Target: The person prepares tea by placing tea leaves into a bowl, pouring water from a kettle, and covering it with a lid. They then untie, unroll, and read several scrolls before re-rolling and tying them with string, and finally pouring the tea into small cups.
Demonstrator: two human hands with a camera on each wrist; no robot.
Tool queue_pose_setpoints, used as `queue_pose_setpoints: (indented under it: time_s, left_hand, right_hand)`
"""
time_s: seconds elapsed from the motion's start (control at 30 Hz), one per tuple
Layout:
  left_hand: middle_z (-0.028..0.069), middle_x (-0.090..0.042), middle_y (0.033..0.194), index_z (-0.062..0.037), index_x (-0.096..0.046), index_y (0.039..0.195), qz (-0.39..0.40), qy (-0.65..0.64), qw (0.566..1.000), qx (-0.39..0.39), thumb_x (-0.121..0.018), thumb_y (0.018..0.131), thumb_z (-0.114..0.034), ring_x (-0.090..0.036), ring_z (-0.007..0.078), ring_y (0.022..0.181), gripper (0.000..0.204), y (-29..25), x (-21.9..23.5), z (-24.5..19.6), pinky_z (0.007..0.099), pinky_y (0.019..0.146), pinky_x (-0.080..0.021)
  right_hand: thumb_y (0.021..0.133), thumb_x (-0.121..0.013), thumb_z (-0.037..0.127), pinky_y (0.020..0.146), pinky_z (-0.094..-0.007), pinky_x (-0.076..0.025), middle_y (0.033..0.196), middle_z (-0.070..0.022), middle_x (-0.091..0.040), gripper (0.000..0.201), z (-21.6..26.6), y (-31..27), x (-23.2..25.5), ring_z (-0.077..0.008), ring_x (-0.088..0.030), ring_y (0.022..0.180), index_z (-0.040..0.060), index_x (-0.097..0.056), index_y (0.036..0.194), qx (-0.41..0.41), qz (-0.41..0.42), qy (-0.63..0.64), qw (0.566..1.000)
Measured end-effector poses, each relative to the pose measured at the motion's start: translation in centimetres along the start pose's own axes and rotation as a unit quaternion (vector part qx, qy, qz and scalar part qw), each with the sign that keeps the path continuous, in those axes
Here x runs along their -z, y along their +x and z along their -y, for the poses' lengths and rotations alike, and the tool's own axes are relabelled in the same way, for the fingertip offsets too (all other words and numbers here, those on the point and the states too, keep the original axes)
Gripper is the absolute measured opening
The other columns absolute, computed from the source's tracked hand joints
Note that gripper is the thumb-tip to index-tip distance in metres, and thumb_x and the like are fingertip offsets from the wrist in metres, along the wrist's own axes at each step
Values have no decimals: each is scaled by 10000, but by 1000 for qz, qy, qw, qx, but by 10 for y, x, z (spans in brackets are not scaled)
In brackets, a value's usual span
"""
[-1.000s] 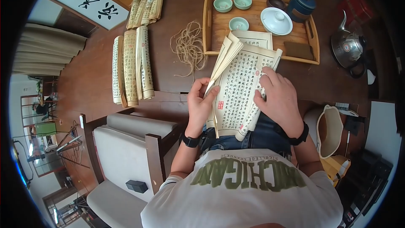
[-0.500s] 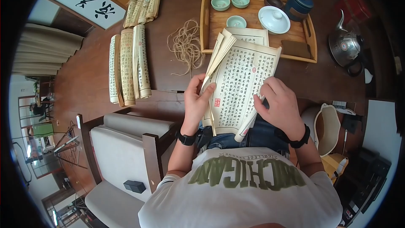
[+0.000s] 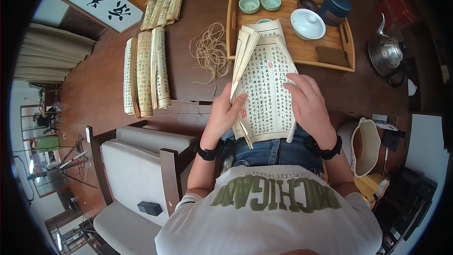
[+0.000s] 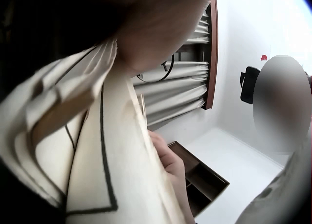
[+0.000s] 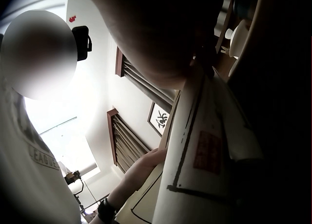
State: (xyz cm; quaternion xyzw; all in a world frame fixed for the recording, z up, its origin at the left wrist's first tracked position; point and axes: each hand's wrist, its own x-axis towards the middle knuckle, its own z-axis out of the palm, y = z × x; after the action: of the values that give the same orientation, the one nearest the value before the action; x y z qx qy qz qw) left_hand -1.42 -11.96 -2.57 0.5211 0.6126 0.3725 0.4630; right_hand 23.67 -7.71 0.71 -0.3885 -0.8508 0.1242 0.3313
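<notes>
A calligraphy scroll (image 3: 264, 99) of folded, layered paper, with columns of black characters and red seals, is held over the lap in front of the table. Its far end overlaps the wooden tray in the head view. My left hand (image 3: 222, 115) pinches the bunched layers along the left side, thumb on the written face. My right hand (image 3: 309, 106) holds the right edge with bent fingers, the thumb hidden. In the left wrist view, several folded layers (image 4: 63, 107) fan out beneath the hand. A curled edge with a red seal (image 5: 208, 153) hangs below my right hand in its wrist view.
Rolled scrolls (image 3: 145, 73) lie at the table's left, with a tied bundle (image 3: 175, 0) behind. Loose twine (image 3: 210, 54) lies left of the tray (image 3: 230, 26), which carries cups (image 3: 248, 4) and a lidded bowl (image 3: 307, 24). A kettle (image 3: 389, 56) stands right, a chair (image 3: 137, 160) left.
The scroll has swung leftward and its far end now hides most of the front cup. Its curled right edge is turned under more upright; my right hand's fingers have spread farther up that edge.
</notes>
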Motion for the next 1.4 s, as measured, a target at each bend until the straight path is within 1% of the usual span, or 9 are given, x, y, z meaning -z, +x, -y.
queue_pose_setpoints:
  time_s: [0.2, 0.37, 0.67, 0.77, 0.87, 1.2, 1.23, 1.33, 1.4]
  left_hand:
    - [104, -733, 1001, 18, -582, 1320, 6, -54, 997, -51, -611, 1070, -241, -649, 114, 885, 361, 0, 3, 10, 297, 793, -535]
    - [24, -714, 1013, 34, -633, 1263, -3, -142, 990, 7, -560, 1102, -254, -607, 66, 905, 338, 0, 4, 19, 255, 787, -513]
    - [-16, -666, 985, 14, -661, 1152, -7, -176, 984, 26, -493, 1126, -331, -559, 37, 889, 385, 1, 5, 20, 232, 790, -469]
    - [-18, -666, 979, 7, -664, 1137, -4, -185, 982, 29, -497, 1124, -340, -559, 35, 882, 386, 1, 6, 18, 230, 786, -468]
    - [-21, -666, 973, 3, -665, 1127, -3, -190, 981, 26, -503, 1122, -346, -557, 35, 874, 385, 1, 5, 16, 225, 782, -466]
    - [87, -743, 1020, 33, -602, 1309, 19, -67, 998, 8, -635, 1026, -150, -643, 63, 857, 339, 1, 1, 9, 287, 747, -544]
    - [147, -740, 963, 27, -535, 1374, 18, -24, 998, -51, -637, 968, -83, -693, 148, 800, 433, 0, -1, 6, 345, 747, -564]
    - [157, -699, 1213, 51, -481, 1431, 28, 14, 999, 15, -606, 956, -18, -662, 193, 1083, 496, -6, -2, -24, 355, 948, -536]
    - [206, -699, 1121, 18, -417, 1462, 20, 13, 999, -42, -588, 950, -18, -704, 287, 1011, 541, -6, -4, -17, 387, 895, -548]
  right_hand:
    - [871, -600, -115, 1013, -362, -505, 1346, -134, -624, 408, -22, 2, -3, -334, -592, 1243, -37, -653, 1268, -89, -14, 108, 990]
    - [900, -581, -139, 1084, -314, -470, 1477, -135, -558, 496, -41, -10, -20, -253, -546, 1367, -22, -609, 1381, -218, -60, 354, 907]
    - [905, -560, -149, 1053, -334, -502, 1485, -132, -522, 633, -35, -11, -21, -202, -577, 1304, 8, -473, 1512, -261, -81, 468, 840]
    - [908, -583, -117, 1064, -354, -496, 1471, -142, -549, 608, -34, -12, -22, -241, -594, 1289, 6, -490, 1497, -261, -78, 404, 873]
    - [909, -603, -82, 1072, -379, -483, 1476, -154, -558, 567, -29, -8, -16, -306, -601, 1259, -3, -520, 1465, -122, -65, 81, 987]
    - [857, -602, -135, 990, -407, -519, 1401, -161, -621, 432, -16, 5, -18, -340, -617, 1175, -79, -643, 1284, -26, -103, 15, 994]
    - [846, -602, -146, 978, -404, -526, 1390, -161, -627, 435, -12, 10, -17, -340, -621, 1166, -87, -645, 1275, -16, -107, 10, 994]
    - [825, -609, -158, 952, -395, -540, 1365, -160, -641, 439, -6, 22, -18, -336, -630, 1144, -98, -652, 1258, 13, -121, -6, 992]
    - [819, -614, -158, 943, -390, -545, 1355, -158, -647, 440, -2, 30, -19, -332, -633, 1137, -98, -655, 1254, 23, -130, -15, 991]
